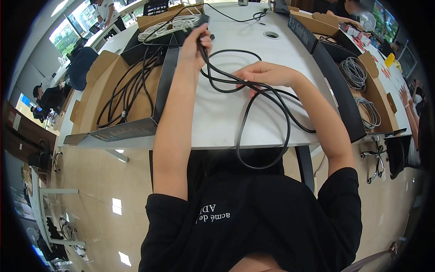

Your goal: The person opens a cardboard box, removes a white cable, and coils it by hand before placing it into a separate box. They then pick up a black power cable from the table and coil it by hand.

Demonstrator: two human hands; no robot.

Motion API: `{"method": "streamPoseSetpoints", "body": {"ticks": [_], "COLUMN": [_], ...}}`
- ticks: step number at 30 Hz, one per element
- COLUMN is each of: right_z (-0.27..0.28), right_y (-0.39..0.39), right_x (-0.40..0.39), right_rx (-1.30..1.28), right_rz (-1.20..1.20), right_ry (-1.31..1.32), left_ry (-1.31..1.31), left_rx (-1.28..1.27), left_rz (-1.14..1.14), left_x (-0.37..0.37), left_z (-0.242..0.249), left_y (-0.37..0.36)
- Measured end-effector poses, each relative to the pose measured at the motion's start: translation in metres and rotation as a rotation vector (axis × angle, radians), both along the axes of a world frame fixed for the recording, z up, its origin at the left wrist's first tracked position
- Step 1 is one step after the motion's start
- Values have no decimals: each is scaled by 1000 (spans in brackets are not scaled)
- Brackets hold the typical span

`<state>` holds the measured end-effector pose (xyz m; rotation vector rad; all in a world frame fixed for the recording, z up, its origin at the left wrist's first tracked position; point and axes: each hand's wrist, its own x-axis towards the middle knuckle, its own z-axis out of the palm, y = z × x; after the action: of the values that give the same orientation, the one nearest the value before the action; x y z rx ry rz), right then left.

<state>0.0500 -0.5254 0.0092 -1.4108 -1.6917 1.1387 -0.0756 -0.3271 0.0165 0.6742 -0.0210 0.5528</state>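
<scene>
A black cable (287, 131) runs in loose loops between my two hands, and one loop hangs over the table's front edge. My left hand (197, 45) is raised and closed around the cable near its dark plug end (204, 20). Lower and to the right, my right hand (265, 75) has its fingers closed on the crossing strands of the same cable. Its fingertips are partly hidden behind the strands.
At left, an open cardboard box (97, 84) holds black cables (131, 90), with white cables (170, 26) behind. Boxes at right contain grey coiled cables (353, 72). The white table (213, 131) has a round cable hole (271, 35). Other people sit and stand around.
</scene>
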Motion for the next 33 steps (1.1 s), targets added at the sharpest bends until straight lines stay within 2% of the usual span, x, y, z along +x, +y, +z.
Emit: {"method": "streamPoseSetpoints", "body": {"ticks": [4, 5, 8, 13, 17, 20, 24, 25, 28, 31, 33], "right_z": [10, 13, 22, 10, 0, -20, -21, -18, 0, 7, 7], "right_y": [-8, -11, -17, -6, -7, -1, 3, 2, -3, -6, -6], "right_x": [14, 14, 6, 29, 57, 82, 81, 78, 53, 28, 25], "right_rx": [100, 23, 93, 212, 171, 455, 647, 616, 294, 250, 254], "right_rz": [224, 184, 41, -253, -345, -518, -740, -741, -677, -650, -558], "right_ry": [63, -23, -504, -524, -989, -838, -730, -681, -309, -362, -97], "left_ry": [-181, -213, -285, -353, -368, -337, -292, -287, -312, -352, -394], "left_rx": [-63, -97, -164, -196, -130, -126, -123, -120, -112, -36, 102], "left_rz": [38, 67, 120, 92, 102, 168, 266, 300, 451, 547, 651], "left_x": [-13, -15, -20, -25, -28, -23, -22, -23, -28, -37, -46], "left_z": [13, 16, 18, 22, 25, 23, 19, 18, 22, 41, 52], "left_y": [1, 3, 1, -3, 0, -4, -3, -2, -5, -19, -30]}}
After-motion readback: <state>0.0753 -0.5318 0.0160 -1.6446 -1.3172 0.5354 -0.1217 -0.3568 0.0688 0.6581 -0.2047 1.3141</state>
